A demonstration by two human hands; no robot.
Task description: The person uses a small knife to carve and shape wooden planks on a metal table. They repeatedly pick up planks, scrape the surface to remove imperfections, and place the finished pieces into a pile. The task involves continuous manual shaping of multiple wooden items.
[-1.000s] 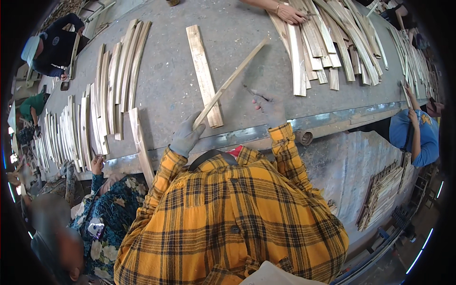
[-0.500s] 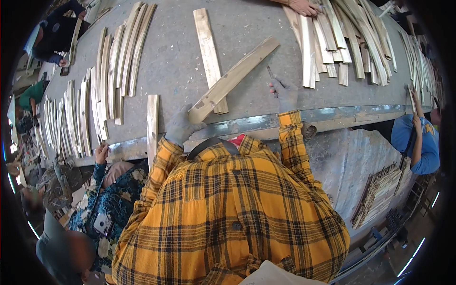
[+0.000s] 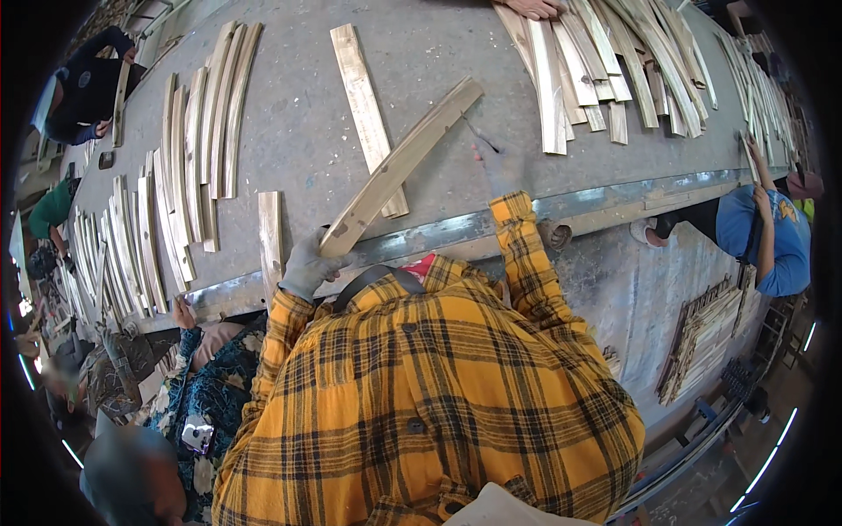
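Observation:
My left hand, in a grey glove, is closed on the near end of a wooden slat. The slat slants away to the right and crosses over a second wooden slat lying on the grey table. My right hand, also gloved, is smeared by motion. A thin, dark, pointed hand tool sticks out of it, its tip close to the held slat's far end; whether they touch is unclear. A shorter wooden piece lies left of my left hand, at the table's edge.
Rows of slats lie to the left, and a slat pile is at the far right under another person's hand. A metal strip runs along the near edge. People stand close on the left and farther right, by stacked slats.
My right hand has moved, blurred, with the tool tip now near the held slat's far end. The left hand still grips the slat. The whole view has shifted slightly.

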